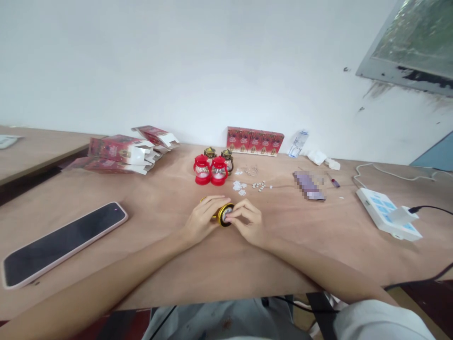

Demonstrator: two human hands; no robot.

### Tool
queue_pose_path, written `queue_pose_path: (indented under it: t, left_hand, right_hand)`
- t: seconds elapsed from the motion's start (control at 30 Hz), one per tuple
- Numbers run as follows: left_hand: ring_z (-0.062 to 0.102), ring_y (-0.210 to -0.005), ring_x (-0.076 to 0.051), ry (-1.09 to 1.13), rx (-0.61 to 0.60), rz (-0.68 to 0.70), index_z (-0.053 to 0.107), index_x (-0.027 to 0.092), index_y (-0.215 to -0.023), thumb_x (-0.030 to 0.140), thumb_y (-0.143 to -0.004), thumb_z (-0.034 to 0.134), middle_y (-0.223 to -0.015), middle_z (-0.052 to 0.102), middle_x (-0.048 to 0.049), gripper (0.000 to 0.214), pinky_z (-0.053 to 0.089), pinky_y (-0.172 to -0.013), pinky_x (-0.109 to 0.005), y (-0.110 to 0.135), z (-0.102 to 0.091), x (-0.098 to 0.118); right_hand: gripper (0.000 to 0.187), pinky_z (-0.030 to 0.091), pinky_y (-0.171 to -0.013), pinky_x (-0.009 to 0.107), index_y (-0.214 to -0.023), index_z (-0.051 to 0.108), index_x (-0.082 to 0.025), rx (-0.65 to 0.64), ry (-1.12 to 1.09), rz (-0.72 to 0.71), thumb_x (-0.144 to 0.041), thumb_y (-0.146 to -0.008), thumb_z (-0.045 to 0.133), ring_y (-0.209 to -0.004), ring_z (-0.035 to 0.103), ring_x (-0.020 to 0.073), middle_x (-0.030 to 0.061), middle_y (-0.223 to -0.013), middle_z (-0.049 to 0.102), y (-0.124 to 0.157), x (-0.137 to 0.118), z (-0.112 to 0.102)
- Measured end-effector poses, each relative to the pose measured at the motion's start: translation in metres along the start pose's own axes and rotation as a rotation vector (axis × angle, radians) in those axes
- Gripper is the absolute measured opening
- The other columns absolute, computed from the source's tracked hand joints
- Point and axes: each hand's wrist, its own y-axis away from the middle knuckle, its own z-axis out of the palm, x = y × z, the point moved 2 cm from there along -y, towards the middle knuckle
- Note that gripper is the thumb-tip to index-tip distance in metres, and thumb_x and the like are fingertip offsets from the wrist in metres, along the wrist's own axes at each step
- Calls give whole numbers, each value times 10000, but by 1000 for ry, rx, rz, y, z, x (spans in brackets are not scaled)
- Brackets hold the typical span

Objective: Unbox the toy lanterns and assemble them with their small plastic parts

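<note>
My left hand point(203, 220) is wrapped round a small gold lantern point(220, 216), which lies on its side with its round base turned toward my right hand. The fingers of my right hand point(249, 221) are pinched together at the middle of that base; whatever they may hold is too small to make out. Just beyond my hands stand two red lanterns point(219, 171), with two dark bronze lanterns point(227, 160) behind them. Small white tabs point(239, 187) and several button cells point(259, 186) lie scattered on the table to their right.
Flattened red boxes point(116, 152) are piled at the back left, and a row of red boxes point(255, 141) stands by the wall. A phone point(67, 243) lies at left. To the right are a purple packet point(308, 185), a screwdriver point(334, 181) and a power strip point(387, 213).
</note>
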Motion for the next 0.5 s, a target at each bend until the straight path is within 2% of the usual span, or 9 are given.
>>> queue_pose_path:
  t: [0.1, 0.37, 0.5]
  left_hand:
    - [574, -1067, -204, -8, -7, -16, 497, 191, -1202, 239, -844, 578, -1096, 637, -98, 370, 519, -867, -364, 2, 3, -2]
    - [574, -1048, -200, -17, 4, -68, 520, 181, -1166, 241, -842, 578, -1078, 634, -96, 334, 515, -864, -356, 0, 1, 1]
    - [582, -1023, -194, 13, 12, -75, 517, 181, -1163, 241, -842, 580, -1061, 637, -93, 333, 526, -839, -344, -1, 2, 1]
  right_hand:
    - [115, 480, -692, 281, -746, 663, -201, -4, 18, 29, -252, -827, 599, -728, 576, 131, 24, -759, 584, -1, -1, 1]
    - [100, 491, -723, 261, -824, 651, -191, 5, 92, -68, -194, -854, 556, -775, 583, 124, 37, -823, 576, 1, -3, 0]
    - [141, 506, -718, 266, -851, 663, -197, -38, 134, -99, -181, -868, 524, -784, 590, 124, 47, -845, 587, 3, -4, -2]
